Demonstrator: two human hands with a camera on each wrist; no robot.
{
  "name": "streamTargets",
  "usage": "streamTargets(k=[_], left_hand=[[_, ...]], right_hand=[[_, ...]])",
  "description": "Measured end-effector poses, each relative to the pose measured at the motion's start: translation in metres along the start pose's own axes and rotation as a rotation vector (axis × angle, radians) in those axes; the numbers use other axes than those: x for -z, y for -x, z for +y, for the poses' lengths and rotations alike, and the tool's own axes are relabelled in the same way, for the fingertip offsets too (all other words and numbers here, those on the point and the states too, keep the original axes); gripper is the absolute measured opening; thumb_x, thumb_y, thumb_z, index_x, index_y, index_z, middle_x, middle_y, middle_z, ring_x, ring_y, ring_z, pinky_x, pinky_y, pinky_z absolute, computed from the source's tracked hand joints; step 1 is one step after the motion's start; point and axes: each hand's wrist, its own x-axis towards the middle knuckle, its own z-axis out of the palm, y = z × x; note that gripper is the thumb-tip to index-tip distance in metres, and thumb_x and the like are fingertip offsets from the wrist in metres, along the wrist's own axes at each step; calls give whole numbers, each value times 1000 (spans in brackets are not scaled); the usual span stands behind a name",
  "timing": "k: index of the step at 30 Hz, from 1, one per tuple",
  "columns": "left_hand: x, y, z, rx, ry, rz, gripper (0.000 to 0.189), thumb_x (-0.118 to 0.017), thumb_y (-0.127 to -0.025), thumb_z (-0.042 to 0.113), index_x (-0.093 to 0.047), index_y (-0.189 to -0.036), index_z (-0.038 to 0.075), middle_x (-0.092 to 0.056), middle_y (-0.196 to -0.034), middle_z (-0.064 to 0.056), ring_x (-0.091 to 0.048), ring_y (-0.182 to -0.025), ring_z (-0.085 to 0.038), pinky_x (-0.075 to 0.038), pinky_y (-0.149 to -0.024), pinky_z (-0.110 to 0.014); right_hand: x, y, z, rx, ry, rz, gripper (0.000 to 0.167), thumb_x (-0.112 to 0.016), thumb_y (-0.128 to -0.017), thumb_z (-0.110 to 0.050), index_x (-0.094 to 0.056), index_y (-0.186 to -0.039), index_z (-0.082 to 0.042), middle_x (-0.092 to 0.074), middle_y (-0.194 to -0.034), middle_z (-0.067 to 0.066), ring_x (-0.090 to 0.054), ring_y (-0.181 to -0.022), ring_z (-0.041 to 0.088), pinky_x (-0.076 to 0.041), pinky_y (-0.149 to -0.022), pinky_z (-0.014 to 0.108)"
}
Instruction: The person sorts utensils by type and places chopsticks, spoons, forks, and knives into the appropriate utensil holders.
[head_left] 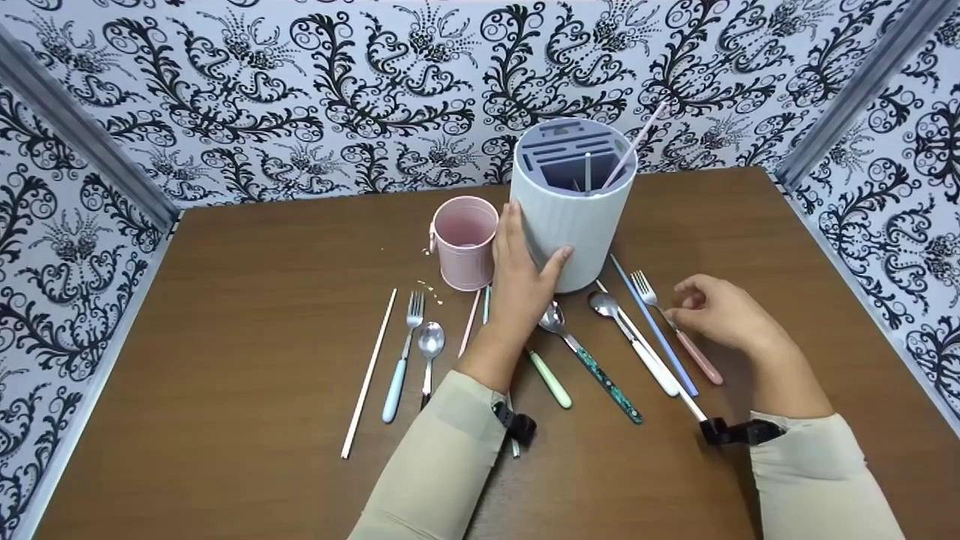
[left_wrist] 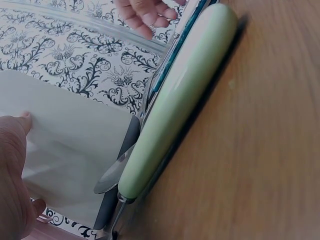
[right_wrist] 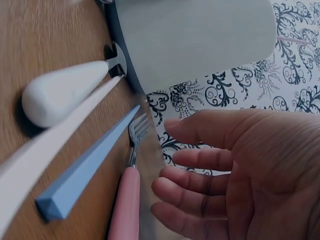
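Observation:
A tall white utensil holder (head_left: 571, 225) with a grey slotted top stands near the back; a pink chopstick (head_left: 637, 142) and another thin stick (head_left: 588, 172) poke out of it. My left hand (head_left: 521, 274) rests against its left front side, fingers fairly straight and thumb across the front. My right hand (head_left: 720, 311) hovers by a pink-handled fork (head_left: 697, 356), its fingers loosely bent and holding nothing. In the right wrist view, a blue chopstick (right_wrist: 87, 167) and a white handle (right_wrist: 65, 92) lie beside that fork. A green handle (left_wrist: 177, 100) crosses the left wrist view.
Left of the holder stands a pink bucket (head_left: 465, 259). A white chopstick (head_left: 370, 373), a blue-handled fork (head_left: 397, 375), a spoon (head_left: 431, 341), a teal-handled spoon (head_left: 600, 375) and a white-handled spoon (head_left: 637, 345) lie on the brown table (head_left: 247, 337). Patterned walls (head_left: 420, 90) surround it.

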Motion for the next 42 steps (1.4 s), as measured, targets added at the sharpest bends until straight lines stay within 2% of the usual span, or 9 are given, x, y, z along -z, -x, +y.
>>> streamTargets(k=[6, 12, 22, 27, 29, 37, 42], left_hand=[[0, 0, 0, 1, -5, 0, 97, -77, -94, 36, -19, -165, 6, -27, -169, -20, -25, -158, -36, -22, -131, -44], [0, 1, 0, 4, -3, -3, 97, -76, -94, 37, -18, -165, 7, -26, -169, -21, -24, -158, -37, -21, -131, -44], [0, 1, 0, -3, -7, 0, 97, -76, -94, 38, -19, -165, 7, -27, -169, -20, -25, -158, -36, -22, -131, -44], [0, 0, 0, 5, -5, -6, 96, -76, -94, 37, -18, -165, 8, -27, -169, -19, -24, -159, -35, -23, -131, -44], [0, 0, 0, 8, -4, -6, 96, -76, -94, 36, -18, -165, 8, -27, -169, -19, -24, -159, -34, -23, -131, -44], [0, -1, 0, 13, -8, -10, 96, -76, -94, 37, -18, -165, 7, -27, -169, -19, -25, -158, -36, -24, -131, -45], [-1, -1, 0, 12, -11, -8, 96, -76, -94, 37, -19, -165, 7, -27, -169, -20, -27, -157, -37, -25, -130, -45]], right_hand=[[1, -1, 6, 2, 31, -59, 43, -74, -92, -26, -63, -118, 7, -69, -100, 17, -64, -90, 26, -51, -76, 33], [-1, 1, 8, -20, 30, -129, 36, -75, -91, -25, -63, -107, 5, -69, -95, 13, -62, -83, 20, -50, -70, 30], [-4, 0, 9, -39, 37, -164, 22, -73, -91, -21, -61, -91, -3, -61, -78, 1, -53, -69, 14, -43, -59, 26], [-5, -1, 9, -54, 29, -183, 23, -75, -90, -21, -61, -92, -2, -61, -78, 1, -54, -68, 14, -43, -58, 26], [-6, -1, 9, -49, 34, -177, 24, -76, -89, -21, -63, -96, -1, -64, -83, 3, -56, -71, 15, -46, -60, 26], [-8, -2, 7, -40, 19, -173, 21, -75, -88, -16, -66, -95, 1, -67, -83, 6, -61, -68, 15, -52, -59, 28], [-8, -1, 8, -31, 24, -173, 19, -75, -88, -16, -67, -94, 1, -67, -83, 6, -61, -68, 15, -51, -58, 28]])
